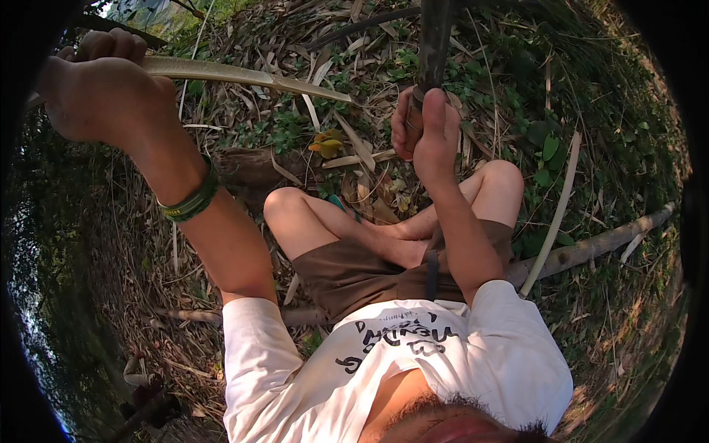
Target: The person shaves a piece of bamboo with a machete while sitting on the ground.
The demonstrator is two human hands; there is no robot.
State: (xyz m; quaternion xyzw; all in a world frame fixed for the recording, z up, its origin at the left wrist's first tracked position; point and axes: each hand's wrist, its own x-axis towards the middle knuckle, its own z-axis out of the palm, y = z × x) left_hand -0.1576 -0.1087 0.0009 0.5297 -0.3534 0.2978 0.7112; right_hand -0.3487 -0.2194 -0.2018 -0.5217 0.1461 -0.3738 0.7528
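Note:
At the upper left, my left hand [111, 100] is raised and closed around a long pale strip of split wood or bamboo [229, 72]. The strip runs out of the fist to the right and ends in a narrow tip above the leafy ground. In the upper middle, my right hand [434, 140] grips the handle of a machete [436, 48], with the thumb lying along it. Its dark blade points away from me and leaves the top of the picture. Blade and strip are apart.
Another pale strip [559, 210] leans across a long pole [580, 255] on the right. A dark chunk of wood [251, 166] lies left of centre, near a yellow leaf [326, 144]. Dry leaves and green plants cover the ground. A thin dark branch [365, 26] crosses the top.

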